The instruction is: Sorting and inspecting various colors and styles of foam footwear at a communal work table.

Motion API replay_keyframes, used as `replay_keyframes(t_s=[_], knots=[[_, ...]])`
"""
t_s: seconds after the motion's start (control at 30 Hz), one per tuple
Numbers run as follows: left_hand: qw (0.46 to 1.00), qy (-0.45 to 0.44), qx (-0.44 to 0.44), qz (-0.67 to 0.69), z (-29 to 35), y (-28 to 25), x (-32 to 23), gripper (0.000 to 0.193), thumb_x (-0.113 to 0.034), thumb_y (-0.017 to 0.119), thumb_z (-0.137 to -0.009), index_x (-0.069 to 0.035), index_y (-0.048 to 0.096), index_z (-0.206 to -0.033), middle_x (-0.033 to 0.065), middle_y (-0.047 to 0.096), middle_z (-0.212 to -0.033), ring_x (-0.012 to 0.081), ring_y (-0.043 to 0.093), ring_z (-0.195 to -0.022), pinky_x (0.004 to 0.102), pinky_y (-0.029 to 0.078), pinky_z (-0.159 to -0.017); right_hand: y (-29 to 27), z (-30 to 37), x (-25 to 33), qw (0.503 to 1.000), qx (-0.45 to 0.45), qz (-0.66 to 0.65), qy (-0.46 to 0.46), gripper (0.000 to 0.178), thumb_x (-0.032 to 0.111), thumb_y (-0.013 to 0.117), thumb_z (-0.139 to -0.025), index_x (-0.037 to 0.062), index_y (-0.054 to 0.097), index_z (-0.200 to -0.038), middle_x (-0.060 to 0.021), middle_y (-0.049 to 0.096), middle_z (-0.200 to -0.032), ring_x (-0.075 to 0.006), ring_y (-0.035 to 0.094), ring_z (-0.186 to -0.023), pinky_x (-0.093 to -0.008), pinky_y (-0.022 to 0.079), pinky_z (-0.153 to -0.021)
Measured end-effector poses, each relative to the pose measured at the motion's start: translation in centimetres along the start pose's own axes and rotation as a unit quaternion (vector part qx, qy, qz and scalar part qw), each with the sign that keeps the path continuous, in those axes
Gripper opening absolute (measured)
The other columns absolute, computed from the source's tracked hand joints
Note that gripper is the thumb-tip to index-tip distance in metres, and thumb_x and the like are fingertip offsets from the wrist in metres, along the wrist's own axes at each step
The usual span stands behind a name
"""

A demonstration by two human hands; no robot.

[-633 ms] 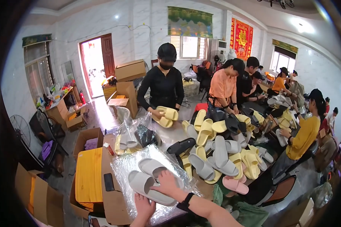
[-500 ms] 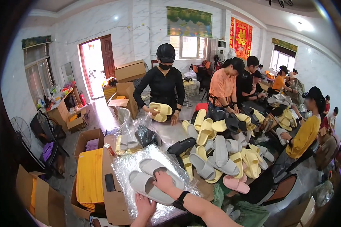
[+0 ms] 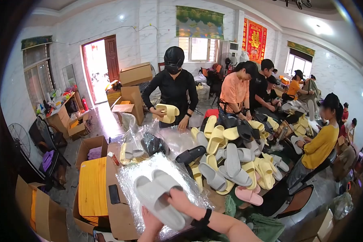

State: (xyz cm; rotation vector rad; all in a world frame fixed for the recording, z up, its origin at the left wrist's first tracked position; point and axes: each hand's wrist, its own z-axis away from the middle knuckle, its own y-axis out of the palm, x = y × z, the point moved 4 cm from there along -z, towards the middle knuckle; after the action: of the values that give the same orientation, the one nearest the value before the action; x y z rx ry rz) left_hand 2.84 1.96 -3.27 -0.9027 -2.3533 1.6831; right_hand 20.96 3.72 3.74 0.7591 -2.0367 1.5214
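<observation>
A pair of grey slippers [image 3: 149, 192], side by side with soles down, is tilted just above a stack of clear plastic bags [image 3: 127, 179]. My right hand [image 3: 180, 200], a black band on its wrist, reaches over the right slipper with its fingers curled into the foot opening. From the near left side, my left hand [image 3: 151, 220] grips the edge of the left slipper, its fingertips partly hidden underneath. To the right lies a big heap of yellow, grey, black and pink slippers, with a black slipper [image 3: 191, 154] nearest the bags.
Left of the bags are a phone [image 3: 114, 194] on cardboard and a box of yellow mailing bags [image 3: 93, 189]. A person in black [image 3: 173, 94] across the table holds a yellow slipper [image 3: 168, 113]. Other people stand along the heap. A chair [image 3: 296, 199] stands at right.
Both hands have raised the grey pair slightly and turned it more lengthwise towards me. My left hand has gone from flat beside the slippers to gripping their edge. The person opposite tilts their yellow slipper.
</observation>
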Motion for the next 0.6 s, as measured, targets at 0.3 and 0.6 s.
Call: replay_keyframes(t_s=[0.3,0.6], knots=[[0.99,-0.068,0.072,0.097,0.3,0.2,1.1,0.081,-0.046,0.063,-0.082,0.001,0.043,-0.144,0.0244,0.038,-0.151,0.0427,0.023,-0.146,0.0528,0.013,-0.12,1.0,3.8,-4.7,0.995,0.036,0.081,0.053,0.028,0.027,0.06,-0.091,0.0005,0.055,-0.097,-0.0217,0.064,-0.086,-0.0423,0.064,-0.08,-0.0519,0.052,-0.072],[0.968,-0.03,0.188,0.165,0.3,-0.6,3.8,0.101,-0.055,0.069,-0.075,0.006,0.034,-0.147,0.0367,0.017,-0.156,0.0509,0.012,-0.147,0.055,0.012,-0.12,-8.6,8.9,-10.8,0.974,-0.146,0.018,0.173,0.024,0.023,0.068,-0.082,-0.0004,0.063,-0.086,-0.0224,0.061,-0.077,-0.0425,0.061,-0.073,-0.0456,0.049,-0.066]])
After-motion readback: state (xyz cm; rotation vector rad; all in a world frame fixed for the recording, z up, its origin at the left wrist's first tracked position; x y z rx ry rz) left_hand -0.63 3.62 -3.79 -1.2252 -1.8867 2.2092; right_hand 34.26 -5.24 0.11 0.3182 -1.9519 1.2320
